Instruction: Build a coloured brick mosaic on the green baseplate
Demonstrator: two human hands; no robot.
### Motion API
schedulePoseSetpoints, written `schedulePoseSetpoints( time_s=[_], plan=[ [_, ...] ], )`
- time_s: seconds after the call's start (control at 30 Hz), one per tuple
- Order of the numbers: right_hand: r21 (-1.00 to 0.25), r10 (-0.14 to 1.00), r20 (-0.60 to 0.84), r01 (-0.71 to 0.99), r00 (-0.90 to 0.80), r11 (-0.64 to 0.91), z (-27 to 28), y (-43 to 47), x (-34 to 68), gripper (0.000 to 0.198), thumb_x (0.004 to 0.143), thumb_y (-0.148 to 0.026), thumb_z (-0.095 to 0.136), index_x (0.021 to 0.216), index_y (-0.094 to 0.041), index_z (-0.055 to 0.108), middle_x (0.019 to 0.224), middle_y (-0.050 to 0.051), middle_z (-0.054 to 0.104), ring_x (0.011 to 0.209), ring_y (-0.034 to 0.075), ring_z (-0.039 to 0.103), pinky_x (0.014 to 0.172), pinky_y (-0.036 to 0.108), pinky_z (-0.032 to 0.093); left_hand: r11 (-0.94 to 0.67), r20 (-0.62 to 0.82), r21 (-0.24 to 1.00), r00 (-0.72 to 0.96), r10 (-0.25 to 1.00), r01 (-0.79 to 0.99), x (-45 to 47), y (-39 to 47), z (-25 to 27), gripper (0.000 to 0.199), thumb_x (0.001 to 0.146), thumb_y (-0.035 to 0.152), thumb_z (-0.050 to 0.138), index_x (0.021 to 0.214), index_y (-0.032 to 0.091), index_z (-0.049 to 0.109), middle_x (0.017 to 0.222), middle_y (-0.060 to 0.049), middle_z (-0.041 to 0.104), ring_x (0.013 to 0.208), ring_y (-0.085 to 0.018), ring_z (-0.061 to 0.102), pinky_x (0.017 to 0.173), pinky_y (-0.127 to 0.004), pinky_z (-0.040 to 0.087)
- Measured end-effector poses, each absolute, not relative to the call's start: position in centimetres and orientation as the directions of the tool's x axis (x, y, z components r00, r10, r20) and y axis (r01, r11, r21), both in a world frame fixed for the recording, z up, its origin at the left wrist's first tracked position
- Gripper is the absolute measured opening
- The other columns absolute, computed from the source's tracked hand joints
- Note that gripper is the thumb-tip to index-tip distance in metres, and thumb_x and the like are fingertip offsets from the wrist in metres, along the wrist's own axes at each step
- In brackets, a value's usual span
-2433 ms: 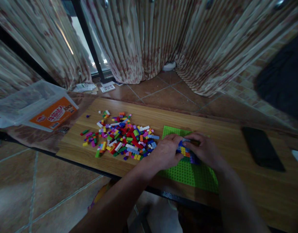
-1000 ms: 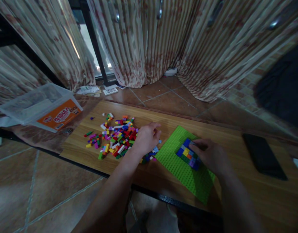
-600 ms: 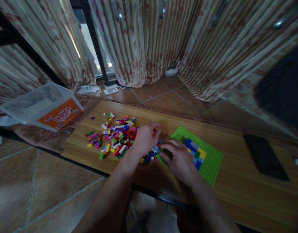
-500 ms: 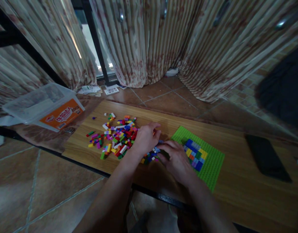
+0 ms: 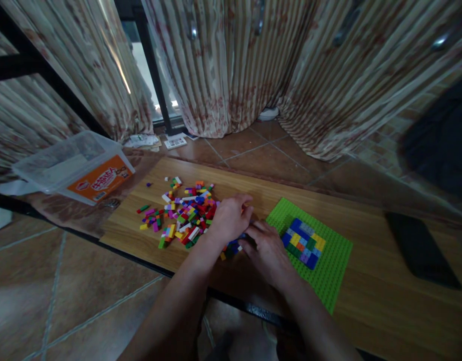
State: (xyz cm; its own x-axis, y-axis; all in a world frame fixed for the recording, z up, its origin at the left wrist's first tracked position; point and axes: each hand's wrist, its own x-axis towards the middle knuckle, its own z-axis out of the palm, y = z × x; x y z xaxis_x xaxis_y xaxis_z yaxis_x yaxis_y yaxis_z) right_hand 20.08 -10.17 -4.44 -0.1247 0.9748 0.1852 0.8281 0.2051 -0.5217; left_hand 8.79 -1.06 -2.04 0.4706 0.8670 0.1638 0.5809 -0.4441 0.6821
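My left hand [image 5: 233, 218] is over the right end of a pile of small coloured bricks [image 5: 191, 213], its fingers curled. Close against it, my right hand [image 5: 266, 250] has its thumb and fingers bent inward over more bricks [image 5: 233, 248]. Whatever lies between the fingertips of either hand is too small and covered to name. Right of the hands is a green studded baseplate [image 5: 338, 271]. On it sits a flat patch of joined bricks [image 5: 304, 243] in blue, yellow, green, orange and lilac.
A clear plastic tub [image 5: 75, 160] with an orange label stands left of the wooden tabletop [image 5: 370, 296]. A flat black object [image 5: 422, 250] lies on the right side of the top. Striped curtains [image 5: 231, 65] hang beyond, with papers [image 5: 143, 142] on the floor.
My right hand has shifted slightly left, closer to my left hand, and now shows more of the brick patch. The whole view has moved a little.
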Motion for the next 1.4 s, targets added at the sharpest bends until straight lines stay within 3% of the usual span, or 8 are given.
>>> schedulePoseSetpoints(
  time_s=[0.57, 0.73, 0.8, 0.93, 1.07, 1.23, 1.4],
  plan=[
    [-0.549, 0.958, 0.286, 0.817, -0.017, 0.178, -5.8, -9.8, 20.5, 0.022, 0.091, -0.019, 0.048, 0.104, -0.023, 0.066, 0.099, 0.007, 0.068, 0.094, 0.023, 0.062, 0.087, 0.040, 0.047, -0.416, 0.221, 0.739, 0.393, 0.893, 0.530, 8.0, -0.3, -1.9, 0.025, 0.086, 0.018, 0.055, 0.107, 0.018, 0.067, 0.100, -0.006, 0.075, 0.088, -0.017, 0.070, 0.085, -0.030, 0.055],
    [-0.548, 0.954, 0.301, 0.818, 0.002, 0.172, -6.0, -9.8, 20.7, 0.020, 0.092, -0.024, 0.052, 0.105, -0.023, 0.066, 0.102, 0.007, 0.070, 0.096, 0.024, 0.063, 0.088, 0.042, 0.048, -0.364, 0.213, 0.743, 0.317, 0.924, 0.562, 5.2, 0.8, -1.1, 0.018, 0.085, 0.017, 0.055, 0.095, 0.017, 0.070, 0.090, -0.004, 0.074, 0.079, -0.015, 0.067, 0.078, -0.027, 0.053],
    [-0.556, 0.955, 0.295, 0.814, 0.007, 0.165, -5.8, -9.8, 20.8, 0.020, 0.092, -0.026, 0.052, 0.106, -0.023, 0.066, 0.102, 0.007, 0.070, 0.095, 0.024, 0.063, 0.087, 0.042, 0.048, -0.333, 0.171, 0.709, 0.306, 0.937, 0.622, 3.2, 1.0, -0.6, 0.014, 0.084, 0.020, 0.057, 0.087, 0.017, 0.070, 0.079, -0.003, 0.072, 0.072, -0.015, 0.065, 0.070, -0.025, 0.051],
    [-0.580, 0.956, 0.290, 0.800, 0.031, 0.150, -5.2, -9.9, 20.9, 0.020, 0.094, -0.029, 0.051, 0.105, -0.022, 0.067, 0.099, 0.007, 0.070, 0.093, 0.023, 0.064, 0.087, 0.041, 0.048, -0.240, 0.062, 0.591, 0.254, 0.965, 0.770, -0.8, 0.7, 0.6, 0.025, 0.078, 0.038, 0.066, 0.091, 0.017, 0.070, 0.070, 0.000, 0.067, 0.064, -0.015, 0.061, 0.059, -0.024, 0.045],
    [-0.587, 0.952, 0.301, 0.796, 0.048, 0.146, -4.9, -10.1, 21.0, 0.019, 0.094, -0.030, 0.051, 0.102, -0.023, 0.067, 0.098, 0.006, 0.070, 0.092, 0.023, 0.065, 0.086, 0.041, 0.049, -0.185, -0.013, 0.453, 0.214, 0.977, 0.872, -2.6, -0.1, 1.3, 0.035, 0.070, 0.037, 0.073, 0.099, 0.019, 0.071, 0.080, -0.003, 0.068, 0.073, -0.020, 0.063, 0.066, -0.029, 0.048],
    [-0.582, 0.953, 0.300, 0.800, 0.044, 0.146, -5.1, -10.5, 20.9, 0.019, 0.095, -0.029, 0.051, 0.098, -0.022, 0.068, 0.099, 0.006, 0.070, 0.092, 0.022, 0.066, 0.086, 0.039, 0.048, -0.256, 0.013, 0.313, 0.265, 0.964, 0.915, -2.6, -0.6, 0.6, 0.030, 0.070, 0.024, 0.071, 0.099, 0.018, 0.071, 0.093, -0.008, 0.067, 0.087, -0.024, 0.065, 0.078, -0.033, 0.051],
    [-0.573, 0.949, 0.310, 0.808, 0.055, 0.140, -5.0, -10.5, 20.7, 0.019, 0.094, -0.029, 0.052, 0.096, -0.022, 0.069, 0.097, 0.006, 0.071, 0.091, 0.022, 0.067, 0.085, 0.038, 0.048, -0.258, 0.057, 0.302, 0.253, 0.966, 0.918, -2.9, -0.1, -0.2, 0.024, 0.070, 0.018, 0.066, 0.094, 0.017, 0.071, 0.091, -0.008, 0.067, 0.092, -0.025, 0.064, 0.083, -0.033, 0.050]
  ],
)
